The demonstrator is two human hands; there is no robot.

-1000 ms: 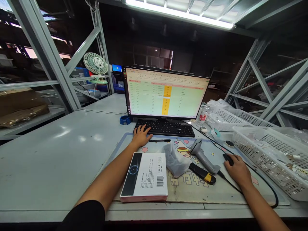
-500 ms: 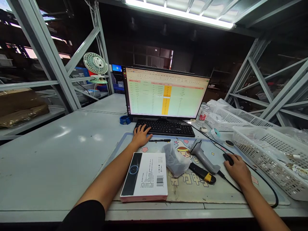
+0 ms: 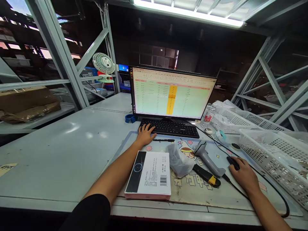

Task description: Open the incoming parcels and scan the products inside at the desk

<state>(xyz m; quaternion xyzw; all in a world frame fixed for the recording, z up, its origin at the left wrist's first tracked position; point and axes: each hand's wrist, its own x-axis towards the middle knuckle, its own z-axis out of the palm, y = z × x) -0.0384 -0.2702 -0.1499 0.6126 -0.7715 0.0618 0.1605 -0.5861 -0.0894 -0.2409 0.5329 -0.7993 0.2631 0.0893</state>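
Observation:
My left hand (image 3: 145, 134) lies with fingers spread over the left end of a black keyboard (image 3: 172, 128). On the right side of the desk mat, my right hand (image 3: 245, 175) is curled over a black computer mouse (image 3: 233, 163). Beyond the keyboard stands a monitor (image 3: 154, 99) showing a table with an orange column. A boxed item (image 3: 154, 173), white and black with a barcode, rests near the desk's front edge. Between my hands are a crumpled translucent bag (image 3: 179, 162), a grey barcode scanner (image 3: 208, 160), a black and yellow utility knife (image 3: 209, 177) and a black pen (image 3: 164, 140).
White perforated baskets (image 3: 262, 150) line the right side, holding plastic-wrapped goods. A blue tape roll (image 3: 130, 118) sits left of the monitor. The scanner's cable (image 3: 237, 189) runs along the mat. A green fan (image 3: 104, 64) stands by the metal rack (image 3: 60, 48) on the left.
The camera has turned slightly left, so everything sits further right in view. A white cell in the monitor's orange column now shows orange. Both hands keep their places on keyboard and mouse.

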